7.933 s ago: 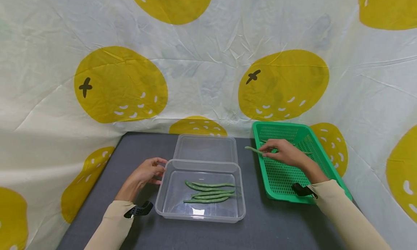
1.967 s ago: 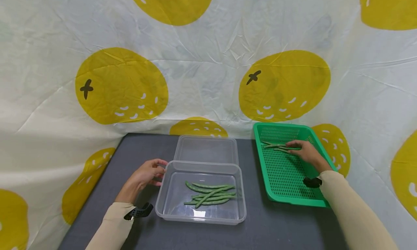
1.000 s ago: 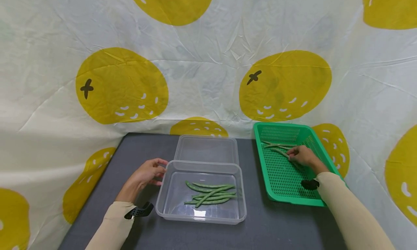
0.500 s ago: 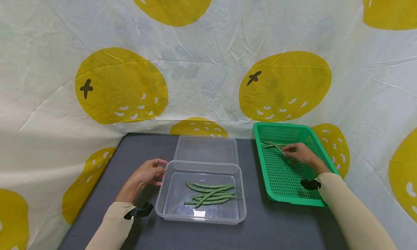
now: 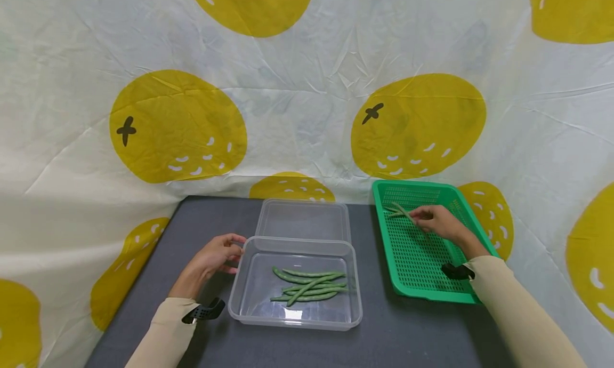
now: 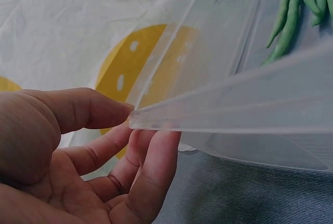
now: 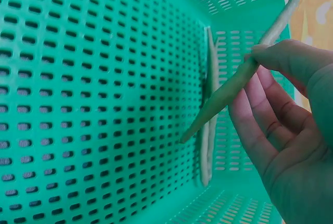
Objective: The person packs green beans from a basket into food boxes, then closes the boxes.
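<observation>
Fingers of the right hand [image 7: 294, 125] pinch a bean [image 7: 227, 92] within the basket [image 5: 400, 289], where others [image 7: 205, 151] remain; the left hand [image 5: 217, 257] pinches the box [image 5: 268, 319]; several beans [image 5: 312, 297] already lie inside; lid [image 5: 304, 218] off.

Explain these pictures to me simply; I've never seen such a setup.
There's no machine here, only a person's bare left hand and right hand. The wide picture comes from a head-worn camera looking forward and down; the two closer ones come from a camera on each wrist. On the dark grey table are a clear rectangular plastic box holding long green beans, a clear flat plastic lid behind it, and a green perforated plastic basket. The left hand pinches the box's rim; the right pinches one slender green bean over the basket.
</observation>
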A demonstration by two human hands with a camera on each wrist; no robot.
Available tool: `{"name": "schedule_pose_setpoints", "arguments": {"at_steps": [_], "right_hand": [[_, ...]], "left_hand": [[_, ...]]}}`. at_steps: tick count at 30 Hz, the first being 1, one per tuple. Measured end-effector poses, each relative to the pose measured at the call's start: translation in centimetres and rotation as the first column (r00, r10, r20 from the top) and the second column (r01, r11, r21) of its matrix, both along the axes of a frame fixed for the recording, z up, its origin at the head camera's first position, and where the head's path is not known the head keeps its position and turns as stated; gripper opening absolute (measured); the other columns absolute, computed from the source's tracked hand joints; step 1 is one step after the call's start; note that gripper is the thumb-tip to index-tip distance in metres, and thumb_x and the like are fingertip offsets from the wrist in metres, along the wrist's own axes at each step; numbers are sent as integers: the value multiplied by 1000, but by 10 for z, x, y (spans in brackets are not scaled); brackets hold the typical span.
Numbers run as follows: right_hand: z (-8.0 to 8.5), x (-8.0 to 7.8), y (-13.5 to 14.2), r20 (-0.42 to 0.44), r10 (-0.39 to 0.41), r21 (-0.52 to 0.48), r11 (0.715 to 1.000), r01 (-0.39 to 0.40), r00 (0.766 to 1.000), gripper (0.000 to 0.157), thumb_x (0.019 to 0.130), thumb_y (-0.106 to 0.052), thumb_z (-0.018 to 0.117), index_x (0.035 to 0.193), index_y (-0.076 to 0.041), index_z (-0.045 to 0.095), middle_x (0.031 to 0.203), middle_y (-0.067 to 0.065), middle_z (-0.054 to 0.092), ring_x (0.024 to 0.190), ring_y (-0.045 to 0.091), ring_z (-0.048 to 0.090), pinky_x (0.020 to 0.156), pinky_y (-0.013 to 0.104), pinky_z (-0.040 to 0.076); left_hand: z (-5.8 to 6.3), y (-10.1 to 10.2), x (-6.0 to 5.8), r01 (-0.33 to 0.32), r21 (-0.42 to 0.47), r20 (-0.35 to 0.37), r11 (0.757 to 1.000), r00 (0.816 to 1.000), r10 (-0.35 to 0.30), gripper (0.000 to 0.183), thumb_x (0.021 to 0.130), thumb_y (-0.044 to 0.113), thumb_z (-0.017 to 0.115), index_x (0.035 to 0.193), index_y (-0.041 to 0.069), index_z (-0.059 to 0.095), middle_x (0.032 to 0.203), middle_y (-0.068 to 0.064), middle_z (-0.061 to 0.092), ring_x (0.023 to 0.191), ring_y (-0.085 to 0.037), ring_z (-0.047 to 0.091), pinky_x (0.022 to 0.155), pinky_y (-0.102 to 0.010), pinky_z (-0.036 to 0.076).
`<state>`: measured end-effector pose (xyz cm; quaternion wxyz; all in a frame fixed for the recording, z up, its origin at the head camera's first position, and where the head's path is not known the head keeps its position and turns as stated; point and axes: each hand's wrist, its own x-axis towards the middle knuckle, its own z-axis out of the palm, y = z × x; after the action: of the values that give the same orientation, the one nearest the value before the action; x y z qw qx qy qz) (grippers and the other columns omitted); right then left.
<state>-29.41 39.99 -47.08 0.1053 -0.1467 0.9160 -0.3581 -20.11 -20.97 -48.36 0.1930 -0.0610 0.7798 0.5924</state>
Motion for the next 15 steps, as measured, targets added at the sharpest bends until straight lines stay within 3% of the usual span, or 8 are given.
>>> {"name": "schedule_pose_setpoints", "arguments": {"at_steps": [9,15], "right_hand": [[16,9,-17,-1,19,-12,1000,-19,1000,38,103,-17,60,134,4,60,119,25,67,89,38,66,78,45,58],[27,14,-30,-10,50,-35,998,-50,999,36,102,-17,61,132,4,62,116,26,67,84,38,66,75,42,58]], "left_hand": [[0,0,0,-2,-6,2,1000,1000,2,42,94,8,59,134,-3,54,109,-22,66,84,-24,66,68,-40,60],[-1,0,-1,-2,-3,1,1000,1000,2,42,94,8,59,134,-2,54,108,-22,66,84,-24,67,68,-40,60]]}}
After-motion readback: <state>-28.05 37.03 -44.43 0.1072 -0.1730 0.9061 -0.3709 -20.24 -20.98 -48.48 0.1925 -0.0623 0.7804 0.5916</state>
